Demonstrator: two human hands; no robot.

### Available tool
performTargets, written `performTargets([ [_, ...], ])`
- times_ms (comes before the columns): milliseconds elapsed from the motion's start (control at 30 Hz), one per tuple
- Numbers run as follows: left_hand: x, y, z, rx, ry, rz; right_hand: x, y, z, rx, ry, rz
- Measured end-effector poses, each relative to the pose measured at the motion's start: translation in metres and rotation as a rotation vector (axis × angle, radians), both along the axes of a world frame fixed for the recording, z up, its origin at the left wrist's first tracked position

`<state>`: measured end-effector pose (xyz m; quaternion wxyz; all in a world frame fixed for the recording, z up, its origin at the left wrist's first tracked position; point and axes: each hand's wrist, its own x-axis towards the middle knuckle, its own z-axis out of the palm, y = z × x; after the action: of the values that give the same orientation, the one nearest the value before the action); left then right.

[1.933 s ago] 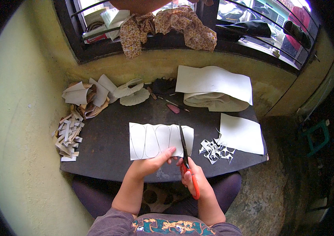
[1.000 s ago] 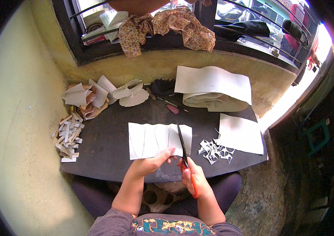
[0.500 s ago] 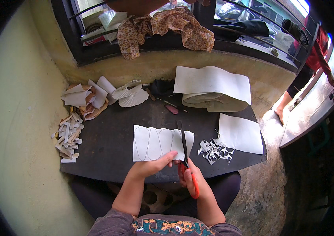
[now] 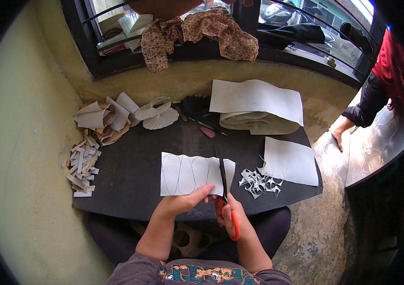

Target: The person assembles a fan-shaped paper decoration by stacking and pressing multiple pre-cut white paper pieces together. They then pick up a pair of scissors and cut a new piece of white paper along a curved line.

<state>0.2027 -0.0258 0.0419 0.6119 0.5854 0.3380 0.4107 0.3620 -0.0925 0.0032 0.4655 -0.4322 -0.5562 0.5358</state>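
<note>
My left hand (image 4: pixel 193 198) pinches the near edge of a white sheet (image 4: pixel 183 176), thumb on top, fingers hidden beneath. Several long rounded outlines are drawn side by side on that sheet. In my right hand (image 4: pixel 231 212) is a pair of scissors (image 4: pixel 234 224) with orange-red handles and dark blades. The blades lie across the right part of the sheet, pointing away from me, slightly parted at the tips. Curly white offcuts (image 4: pixel 259 183) are heaped to the right of the sheet, beside a larger blank white piece (image 4: pixel 291 161).
A dark table (image 4: pixel 130 175) is in front of me. At its back are a folded white roll (image 4: pixel 259 99), stacked white petal-shaped cutouts (image 4: pixel 158 115) and crumpled scraps (image 4: pixel 102 116). Small strips (image 4: pixel 84 164) pile up at left. A barefoot person (image 4: pixel 373 95) stands at the right doorway.
My hands, the sheet and the scissors have barely moved. At the right, the person in red has shifted farther into view and the door beside them has moved.
</note>
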Motion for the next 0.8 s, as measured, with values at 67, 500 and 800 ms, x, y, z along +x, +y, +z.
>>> performTargets([
  [67,0.0,0.0,0.0,-0.004,0.002,0.006,0.0,0.0,0.001,-0.019,0.008,0.002],
  [500,-0.02,-0.002,-0.007,0.017,-0.013,0.027,-0.011,0.002,-0.004,-0.062,0.008,0.08],
  [800,-0.082,-0.012,-0.016,-0.012,-0.021,0.12,-0.062,0.015,-0.003,-0.156,0.035,0.237],
])
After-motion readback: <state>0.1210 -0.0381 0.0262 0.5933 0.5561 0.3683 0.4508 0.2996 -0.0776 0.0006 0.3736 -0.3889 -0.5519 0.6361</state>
